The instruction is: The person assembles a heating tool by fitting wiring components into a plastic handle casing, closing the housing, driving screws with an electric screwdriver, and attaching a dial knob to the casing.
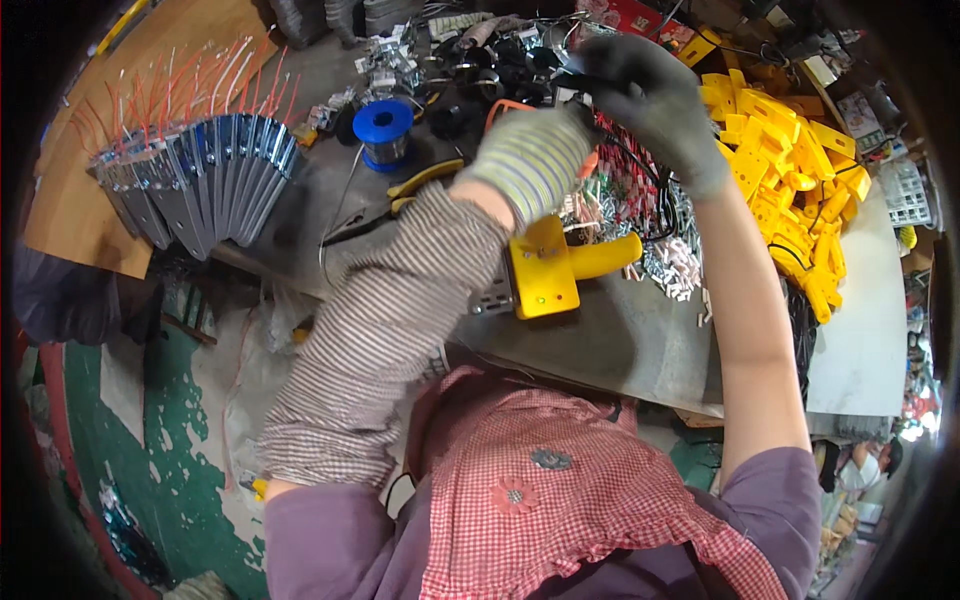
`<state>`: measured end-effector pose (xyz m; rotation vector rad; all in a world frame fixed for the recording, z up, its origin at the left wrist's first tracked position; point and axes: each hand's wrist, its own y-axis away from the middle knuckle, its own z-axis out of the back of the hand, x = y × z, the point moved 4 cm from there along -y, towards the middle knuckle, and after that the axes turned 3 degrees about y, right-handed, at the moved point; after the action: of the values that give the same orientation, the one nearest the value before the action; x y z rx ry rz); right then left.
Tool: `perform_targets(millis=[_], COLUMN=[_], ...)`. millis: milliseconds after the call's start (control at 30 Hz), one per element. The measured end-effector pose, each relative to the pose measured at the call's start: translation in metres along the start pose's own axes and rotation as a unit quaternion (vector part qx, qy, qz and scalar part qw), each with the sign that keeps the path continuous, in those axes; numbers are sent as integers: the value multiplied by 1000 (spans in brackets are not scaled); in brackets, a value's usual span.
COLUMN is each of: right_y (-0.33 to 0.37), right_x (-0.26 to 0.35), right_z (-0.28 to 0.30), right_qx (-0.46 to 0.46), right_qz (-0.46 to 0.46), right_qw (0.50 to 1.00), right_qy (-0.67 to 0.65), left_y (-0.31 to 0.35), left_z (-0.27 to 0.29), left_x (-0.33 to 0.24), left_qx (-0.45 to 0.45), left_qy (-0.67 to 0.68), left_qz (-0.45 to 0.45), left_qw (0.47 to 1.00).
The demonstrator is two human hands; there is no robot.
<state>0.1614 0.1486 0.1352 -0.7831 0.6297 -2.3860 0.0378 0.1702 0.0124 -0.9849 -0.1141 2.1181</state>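
Observation:
My left hand (530, 162), in a striped knitted glove, is closed, and its fingertips are largely hidden near my right hand. Above it, my right hand (655, 112) wears a grey glove, slightly blurred, with its fingers bent together around something dark that I cannot make out. Just below my left hand lies a yellow plastic housing (545, 283) with a rounded handle and small coloured lights on its face. Red wires (632, 170) and a black cable run under and beside my right hand. An orange part peeks out around my left glove.
At left, grey metal blades with upright red and white wires (205, 180) stand in a fan. Nearby are a blue solder spool (383, 130) and yellow-handled pliers (425, 180). Yellow housings (790, 180) pile up at right. Small pale connectors (672, 265) lie beside my right forearm.

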Motion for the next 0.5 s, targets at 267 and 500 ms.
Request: perform_targets(millis=[267, 500], right_y=[140, 139], right_x=[65, 85], right_z=[-26, -8], right_qx=[171, 224], right_qz=[138, 57], right_qw=[966, 968], right_qy=[138, 96], left_y=[-24, -17], left_z=[39, 36], left_x=[-44, -43], left_qx=[106, 76], left_qy=[-220, -224], left_qz=[-117, -110], left_qw=[963, 965])
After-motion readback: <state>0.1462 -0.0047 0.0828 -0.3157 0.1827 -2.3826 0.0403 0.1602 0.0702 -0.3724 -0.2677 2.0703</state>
